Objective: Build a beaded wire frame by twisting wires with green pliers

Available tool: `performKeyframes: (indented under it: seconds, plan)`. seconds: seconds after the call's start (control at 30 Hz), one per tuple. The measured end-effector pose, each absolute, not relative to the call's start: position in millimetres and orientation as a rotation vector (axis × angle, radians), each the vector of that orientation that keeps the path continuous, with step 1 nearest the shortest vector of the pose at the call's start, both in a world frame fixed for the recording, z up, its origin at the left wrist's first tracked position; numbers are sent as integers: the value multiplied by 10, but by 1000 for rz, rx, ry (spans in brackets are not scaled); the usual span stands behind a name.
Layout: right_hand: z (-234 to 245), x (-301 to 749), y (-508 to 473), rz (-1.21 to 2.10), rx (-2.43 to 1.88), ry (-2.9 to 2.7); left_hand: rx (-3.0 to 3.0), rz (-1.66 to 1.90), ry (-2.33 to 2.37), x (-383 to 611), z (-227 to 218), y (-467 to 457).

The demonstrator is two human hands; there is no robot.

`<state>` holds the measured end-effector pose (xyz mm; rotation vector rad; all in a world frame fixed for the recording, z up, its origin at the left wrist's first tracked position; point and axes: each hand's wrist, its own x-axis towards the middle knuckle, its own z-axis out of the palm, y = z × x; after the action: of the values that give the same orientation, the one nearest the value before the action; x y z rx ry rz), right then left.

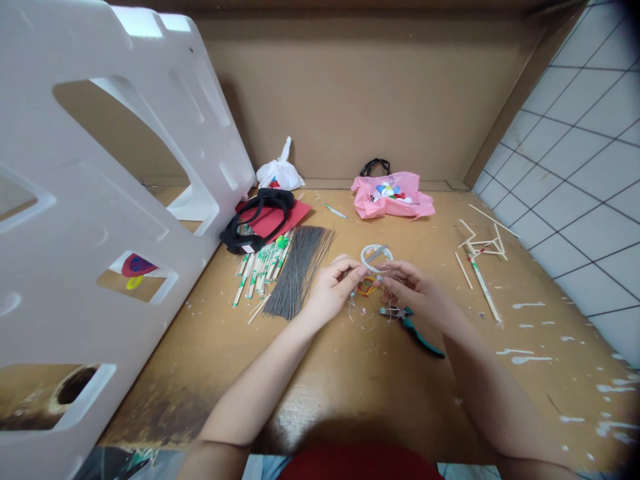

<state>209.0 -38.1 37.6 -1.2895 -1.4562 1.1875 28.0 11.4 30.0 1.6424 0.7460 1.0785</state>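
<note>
On the surface, the wires lie left of the ring, with sticks left of them; pliers lie in front of the ring, an open bag behind.

a fairly even, whitish light is filling the scene, seemingly coming from above. it is glaring in a pale patch on the near part of the table and washing out spots along the top of the white plastic panel. a soft shadow is darkening the table's near edge, and another is lying on the left side of the back board. the upper right corner is sinking into black. the wide lens is stretching the panel and the tiled wall toward the edges. thin orange strands in the middle are blurring, and fine details are looking soft.
</note>
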Motion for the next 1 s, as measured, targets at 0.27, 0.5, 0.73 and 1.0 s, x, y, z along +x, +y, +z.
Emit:
performKeyframes:
  seconds: [0.27, 0.5, 0.73, 1.0]
  plan:
    - [429, 2043, -395, 1186, -1358, -1464, 1648, 1089, 769, 255, 336, 113]
    - [339, 1980, -412, 845, -1430, -1628, 1568, 1067, 641, 273, 292, 138]
    - [278, 1984, -439, 479, -1446, -1750, 1321, 1069, 449, 308, 186, 156]
    - [311, 1956, -458, 451, -1445, -1775, 1271, 1097, 438, 322, 168, 167]
